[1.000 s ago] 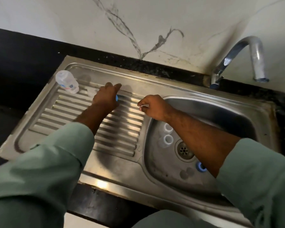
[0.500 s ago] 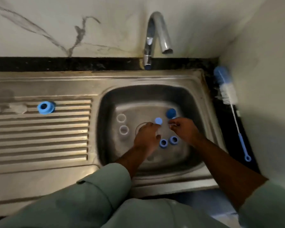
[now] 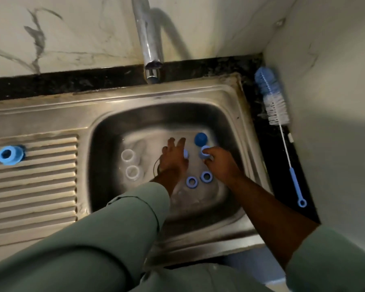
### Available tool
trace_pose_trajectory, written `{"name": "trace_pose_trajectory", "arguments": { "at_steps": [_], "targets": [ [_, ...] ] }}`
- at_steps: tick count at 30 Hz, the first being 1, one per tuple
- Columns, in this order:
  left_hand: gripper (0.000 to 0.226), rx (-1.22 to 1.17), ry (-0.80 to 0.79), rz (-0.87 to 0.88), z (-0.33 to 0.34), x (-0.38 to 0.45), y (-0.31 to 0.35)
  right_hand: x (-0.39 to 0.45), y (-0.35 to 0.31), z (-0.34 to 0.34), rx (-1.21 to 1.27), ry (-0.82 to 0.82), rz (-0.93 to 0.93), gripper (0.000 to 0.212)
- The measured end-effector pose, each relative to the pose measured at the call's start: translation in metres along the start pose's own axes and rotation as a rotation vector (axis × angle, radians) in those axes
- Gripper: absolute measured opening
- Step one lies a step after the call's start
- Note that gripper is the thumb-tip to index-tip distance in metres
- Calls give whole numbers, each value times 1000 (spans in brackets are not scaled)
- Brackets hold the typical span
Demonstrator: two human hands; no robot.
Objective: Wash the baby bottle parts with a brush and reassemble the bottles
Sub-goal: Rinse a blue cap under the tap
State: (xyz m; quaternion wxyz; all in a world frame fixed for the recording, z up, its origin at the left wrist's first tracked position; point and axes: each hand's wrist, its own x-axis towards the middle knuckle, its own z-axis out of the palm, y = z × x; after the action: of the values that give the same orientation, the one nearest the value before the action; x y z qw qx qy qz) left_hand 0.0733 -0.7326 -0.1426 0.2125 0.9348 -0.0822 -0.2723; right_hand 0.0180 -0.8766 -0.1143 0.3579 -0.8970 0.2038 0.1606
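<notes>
In the sink basin (image 3: 105,144), the right hand (image 3: 220,164) pinches a blue ring (image 3: 204,151) at its fingertips, while the left hand (image 3: 174,157), fingers extended and grasping nothing, lies just left of it, nearer the clear rings (image 3: 130,163).

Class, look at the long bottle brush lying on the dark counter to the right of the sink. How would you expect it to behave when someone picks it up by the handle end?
The bottle brush probably feels light: thin wire stem, slim blue handle. The stem may flex, letting the bristle head droop. It seems unlikely to roll, since the bristles rest against the wall.
</notes>
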Motion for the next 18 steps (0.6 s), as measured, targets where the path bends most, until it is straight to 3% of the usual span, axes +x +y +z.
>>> {"name": "trace_pose_trajectory", "arguments": {
  "at_steps": [3, 6, 12, 15, 18],
  "targets": [
    [76, 55, -47, -17, 6, 12, -1, 13, -4, 5, -16, -21, 4, 28],
    [73, 178, 6, 109, 7, 24, 13, 24, -3, 5, 43, 24, 16, 19],
    [68, 412, -82, 278, 8, 72, 45, 43, 0, -7, 125, 137, 60, 32],
    [51, 515, -172, 253, 12, 91, 59, 49, 1, -6, 122, 153, 62, 33],
    [38, 511, -145, 263, 11, 98, 65, 49, 1, -5, 156, 159, 66, 33]
  ]
}}
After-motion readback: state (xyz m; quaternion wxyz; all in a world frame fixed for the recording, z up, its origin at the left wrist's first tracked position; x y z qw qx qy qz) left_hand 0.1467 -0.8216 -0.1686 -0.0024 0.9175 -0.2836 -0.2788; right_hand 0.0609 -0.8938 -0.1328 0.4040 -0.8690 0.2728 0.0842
